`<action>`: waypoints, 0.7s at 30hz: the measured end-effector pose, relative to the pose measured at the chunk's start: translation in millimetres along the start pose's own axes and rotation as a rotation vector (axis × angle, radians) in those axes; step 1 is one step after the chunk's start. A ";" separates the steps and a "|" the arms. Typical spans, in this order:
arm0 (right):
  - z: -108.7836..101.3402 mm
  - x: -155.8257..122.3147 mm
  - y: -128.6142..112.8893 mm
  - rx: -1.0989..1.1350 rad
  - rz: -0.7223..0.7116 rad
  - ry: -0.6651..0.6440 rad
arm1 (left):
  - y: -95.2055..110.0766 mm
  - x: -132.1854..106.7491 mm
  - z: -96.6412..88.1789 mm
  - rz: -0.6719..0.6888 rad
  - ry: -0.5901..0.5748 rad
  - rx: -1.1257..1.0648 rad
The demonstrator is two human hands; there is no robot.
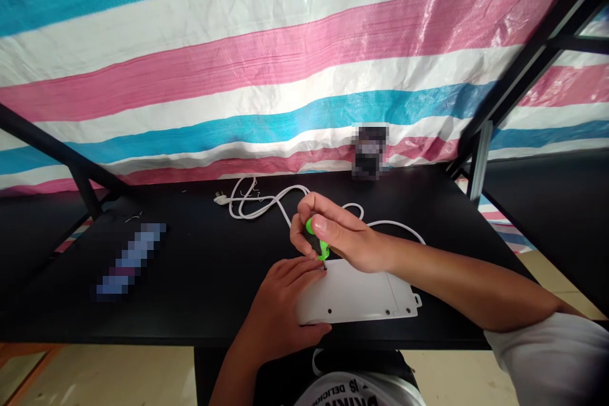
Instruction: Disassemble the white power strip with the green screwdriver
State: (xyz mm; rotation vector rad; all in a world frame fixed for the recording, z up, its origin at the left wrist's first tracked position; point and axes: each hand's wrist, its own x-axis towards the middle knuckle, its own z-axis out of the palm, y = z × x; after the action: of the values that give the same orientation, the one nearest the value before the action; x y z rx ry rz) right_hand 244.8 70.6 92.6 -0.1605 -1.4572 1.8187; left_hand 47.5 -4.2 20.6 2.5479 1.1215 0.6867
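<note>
A white power strip [356, 295] lies at the table's front edge, its flat side with several screw holes facing up. My left hand [288, 298] clasps its left end, fingers over the far edge and thumb at the near edge. In my right hand [342, 231] is a green and black screwdriver [323, 248], held upright. The screwdriver's tip meets the strip near its upper left corner, beside my left fingertips. My fingers partly cover the handle, and my left hand hides the strip's end.
A white cord [252, 209] with a plug [221, 198] lies looped behind the strip on the black table [200, 292]. A blurred blue item [130, 263] is at left, a blurred dark one [370, 151] at the back. Black frame bars [514, 70] flank the striped sheet [266, 82].
</note>
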 end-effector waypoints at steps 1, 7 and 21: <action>-0.7 0.4 0.2 -0.011 0.006 0.000 | -0.6 -0.7 0.0 0.002 -0.003 -0.004; -3.6 -0.2 2.1 -0.078 -0.006 0.031 | 0.5 -1.7 -4.2 -0.155 0.096 -0.138; 3.5 -5.0 -6.3 -0.105 0.017 -0.045 | 9.4 30.7 11.6 -0.202 0.361 -0.402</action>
State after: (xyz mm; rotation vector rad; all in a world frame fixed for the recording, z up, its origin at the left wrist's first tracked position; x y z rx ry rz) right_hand 249.4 64.9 97.5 -0.1851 -1.5883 1.7703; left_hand 77.4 11.8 24.3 1.9931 1.1816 1.2121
